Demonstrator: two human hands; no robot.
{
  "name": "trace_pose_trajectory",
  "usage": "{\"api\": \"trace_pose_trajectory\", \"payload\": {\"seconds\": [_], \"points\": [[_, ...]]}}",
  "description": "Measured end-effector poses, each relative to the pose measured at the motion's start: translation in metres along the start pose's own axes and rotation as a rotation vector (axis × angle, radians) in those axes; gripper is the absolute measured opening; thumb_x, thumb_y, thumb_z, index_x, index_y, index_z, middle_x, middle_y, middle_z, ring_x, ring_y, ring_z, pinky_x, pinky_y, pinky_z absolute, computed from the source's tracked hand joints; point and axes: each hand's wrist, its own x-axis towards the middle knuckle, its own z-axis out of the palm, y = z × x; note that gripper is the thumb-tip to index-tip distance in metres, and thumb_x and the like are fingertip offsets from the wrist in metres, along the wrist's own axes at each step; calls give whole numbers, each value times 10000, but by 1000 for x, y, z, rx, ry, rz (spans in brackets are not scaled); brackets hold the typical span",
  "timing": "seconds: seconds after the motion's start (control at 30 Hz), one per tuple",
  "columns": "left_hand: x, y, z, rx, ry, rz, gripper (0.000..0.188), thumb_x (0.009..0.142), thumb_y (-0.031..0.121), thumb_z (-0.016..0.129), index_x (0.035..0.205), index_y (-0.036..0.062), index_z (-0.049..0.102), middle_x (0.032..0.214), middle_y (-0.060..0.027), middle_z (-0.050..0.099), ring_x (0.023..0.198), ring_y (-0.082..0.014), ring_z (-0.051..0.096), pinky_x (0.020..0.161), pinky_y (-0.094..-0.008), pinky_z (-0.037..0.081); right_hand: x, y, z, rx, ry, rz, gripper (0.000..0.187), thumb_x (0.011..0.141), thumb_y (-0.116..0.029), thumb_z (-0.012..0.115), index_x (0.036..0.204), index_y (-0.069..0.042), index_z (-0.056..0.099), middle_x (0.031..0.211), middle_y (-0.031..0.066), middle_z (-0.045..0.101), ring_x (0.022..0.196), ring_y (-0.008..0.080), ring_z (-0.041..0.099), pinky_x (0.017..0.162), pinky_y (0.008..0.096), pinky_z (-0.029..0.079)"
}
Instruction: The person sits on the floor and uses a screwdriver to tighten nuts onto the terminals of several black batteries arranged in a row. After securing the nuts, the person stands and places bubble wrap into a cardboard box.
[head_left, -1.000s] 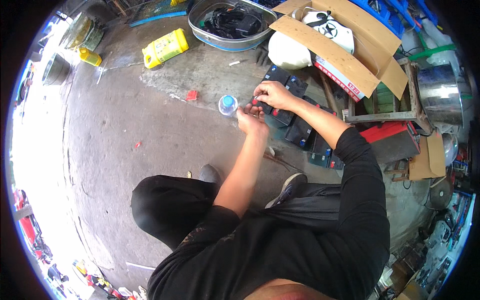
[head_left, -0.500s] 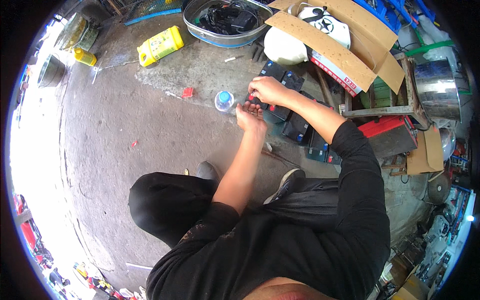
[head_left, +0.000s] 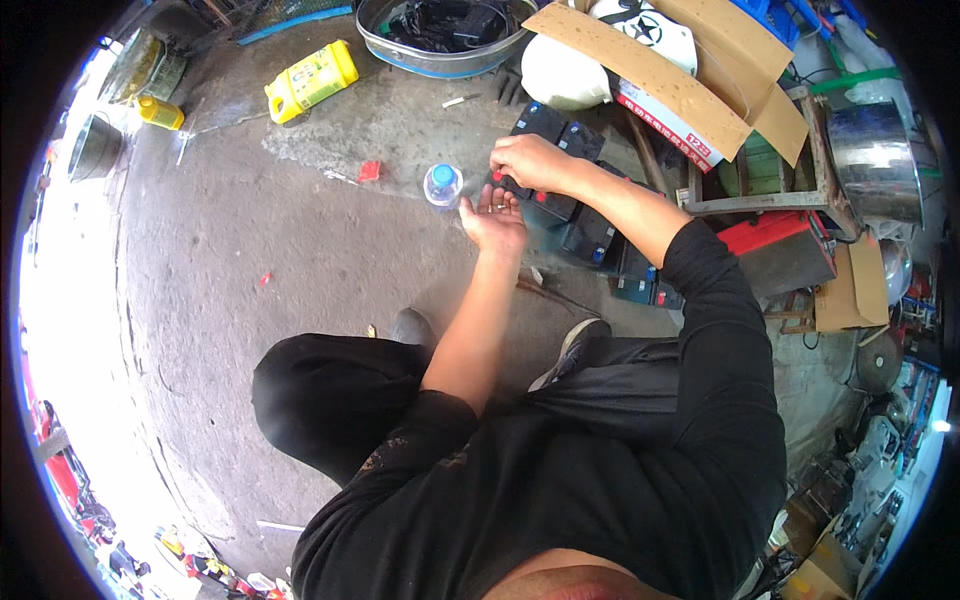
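Observation:
Several black block batteries [head_left: 588,240] with red and blue terminal marks stand in a group on the floor. Over the nearest left corner of the group, my right hand [head_left: 535,163] is closed in a pinch beside a red terminal. What its fingertips hold is too small to make out. My left hand [head_left: 495,222] lies palm up just below, fingers stretched out, with a small shiny bit on it that I cannot name. Left of that hand, near its thumb, a clear plastic bottle [head_left: 442,186] with a blue cap stands upright.
A metal basin [head_left: 440,66] with black cables stands at the far side, beside a yellow jug [head_left: 312,82] lying down. An open cardboard box [head_left: 690,115] holds white items at the far right. A red toolbox [head_left: 775,250] and metal frame [head_left: 765,204] stand right of the batteries.
The whole view has shifted slightly. My left hand's fingers are spread a little more, the palm turned further up. My right hand keeps its pinch at the same battery corner.

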Motion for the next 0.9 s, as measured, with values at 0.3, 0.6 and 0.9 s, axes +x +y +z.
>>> {"api": "trace_pose_trajectory", "payload": {"seconds": [0.3, 0.6, 0.9], "points": [[9, 1, -11, 51, -3, 23, 610, 995, 560, 389, 1096, -10, 582, 891, -89, 588, 810, -211, 570, 737, -337, 512, 1, -6, 4, -94, 28, 113, 197, 833, -193, 710, 876, -16, 636, 908, 158, 675, 869, 354, 671, 757, 439, 533], [5, 1, -8, 61, -1, 32, 598, 1000, 545, 388, 1106, -15, 568, 900, -98, 578, 819, -214, 564, 756, -338, 508, -6, -8, 4, 57, 78, 169, 224, 825, -203, 712, 904, -18, 612, 958, 156, 675, 939, 359, 666, 780, 459, 537], [5, -2, -7, 76, -29, 41, 590, 995, 544, 408, 1080, -19, 561, 900, -100, 575, 820, -209, 558, 751, -338, 504, -3, -15, 14, -334, 25, 151, 322, 909, -332, 636, 958, -13, 624, 934, 180, 691, 873, 343, 702, 701, 467, 565]]}}
